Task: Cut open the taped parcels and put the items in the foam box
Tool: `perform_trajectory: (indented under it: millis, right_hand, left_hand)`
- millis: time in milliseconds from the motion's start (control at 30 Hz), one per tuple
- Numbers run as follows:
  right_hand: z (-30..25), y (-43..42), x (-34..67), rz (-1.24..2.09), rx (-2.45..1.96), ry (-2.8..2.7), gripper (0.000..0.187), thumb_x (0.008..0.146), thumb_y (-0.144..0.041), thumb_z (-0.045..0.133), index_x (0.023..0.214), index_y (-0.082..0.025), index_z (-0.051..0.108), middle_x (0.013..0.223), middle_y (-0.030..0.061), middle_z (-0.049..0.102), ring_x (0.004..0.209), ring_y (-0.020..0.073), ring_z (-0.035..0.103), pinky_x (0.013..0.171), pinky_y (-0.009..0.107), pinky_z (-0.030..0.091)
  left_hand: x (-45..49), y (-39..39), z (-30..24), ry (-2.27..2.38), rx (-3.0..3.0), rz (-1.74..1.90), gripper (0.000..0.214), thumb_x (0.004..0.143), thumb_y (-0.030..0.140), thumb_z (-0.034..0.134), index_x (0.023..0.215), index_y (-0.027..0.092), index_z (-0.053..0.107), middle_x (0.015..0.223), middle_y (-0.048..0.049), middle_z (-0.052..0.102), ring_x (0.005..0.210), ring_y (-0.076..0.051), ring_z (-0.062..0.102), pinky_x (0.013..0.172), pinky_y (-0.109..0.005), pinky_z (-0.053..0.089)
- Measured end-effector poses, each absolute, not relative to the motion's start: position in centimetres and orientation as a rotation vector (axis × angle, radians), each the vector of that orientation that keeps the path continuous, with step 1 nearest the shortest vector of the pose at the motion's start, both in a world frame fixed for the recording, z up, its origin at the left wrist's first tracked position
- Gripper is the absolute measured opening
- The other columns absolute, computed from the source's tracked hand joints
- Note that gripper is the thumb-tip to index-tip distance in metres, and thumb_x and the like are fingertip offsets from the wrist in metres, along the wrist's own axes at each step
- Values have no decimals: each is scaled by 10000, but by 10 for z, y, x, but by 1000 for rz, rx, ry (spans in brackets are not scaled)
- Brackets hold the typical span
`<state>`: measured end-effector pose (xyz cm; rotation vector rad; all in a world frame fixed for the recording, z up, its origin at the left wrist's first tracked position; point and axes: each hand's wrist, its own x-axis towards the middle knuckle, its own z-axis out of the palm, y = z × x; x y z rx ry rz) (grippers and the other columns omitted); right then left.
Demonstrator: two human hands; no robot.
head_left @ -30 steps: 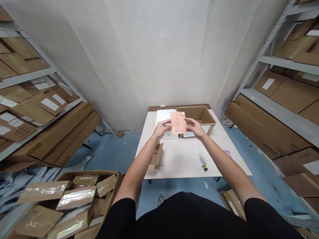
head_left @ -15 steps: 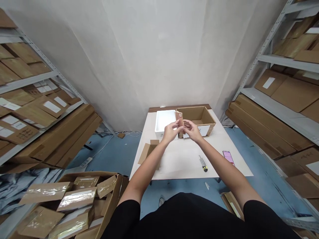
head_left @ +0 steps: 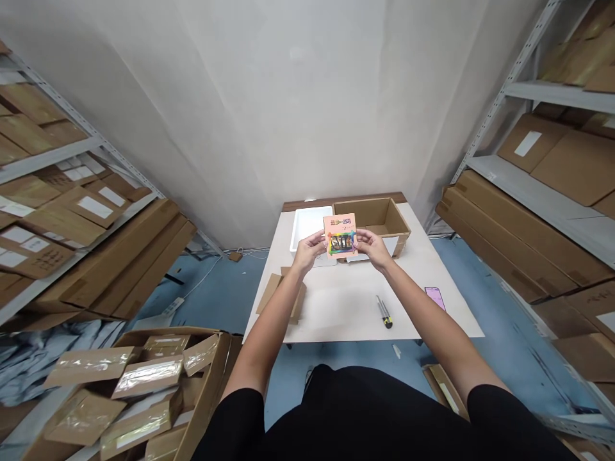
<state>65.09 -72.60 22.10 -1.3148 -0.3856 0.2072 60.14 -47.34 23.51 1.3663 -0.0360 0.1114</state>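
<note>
Between both hands I hold up a small pink box (head_left: pixel 341 225) with a colourful printed front and a dark window-like picture on it. My left hand (head_left: pixel 309 251) pinches its left edge, and my right hand (head_left: pixel 373 248) grips the right edge. The printed face is toward me. Behind it on the table stand a white bin (head_left: pixel 307 221) on the left and an open cardboard carton (head_left: pixel 396 221) on the right. Below my left forearm lies a small opened cardboard box (head_left: pixel 271 291), partly covered by the arm.
A utility knife (head_left: pixel 384 312) and a phone (head_left: pixel 434 297) lie on the white table (head_left: pixel 336 314). A large carton of taped parcels (head_left: pixel 218 365) stands at the lower left. Shelves with boxes line the left (head_left: pixel 72 152) and right (head_left: pixel 552 96) sides.
The pink box has turned from edge-on to flat, so its printed front now faces me. My hands have moved apart to its two sides. The view has shifted slightly.
</note>
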Motion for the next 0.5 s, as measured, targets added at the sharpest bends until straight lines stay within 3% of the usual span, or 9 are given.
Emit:
perform_trajectory:
  millis: [233,500]
  right_hand:
    - [202,-700,675,299,-1312,-249,609,687,-403,913,1253,-261,737,1176,83,788,945,244,739,754,353,595]
    - [134,-598,760,432,-1287,9,427,721,-247,845,1142,-245,772,1094,61,787,949,209,735,774,328,616]
  left_hand:
    - [627,-449,210,87,1361,81,739,678,442,964,1352,239,739,1101,-80,781,1057,-240,729,991,-457,575]
    - [706,-362,136,323,1320,14,615,674,346,928,1260,229,778,949,-34,737,973,-195,705,977,-429,562]
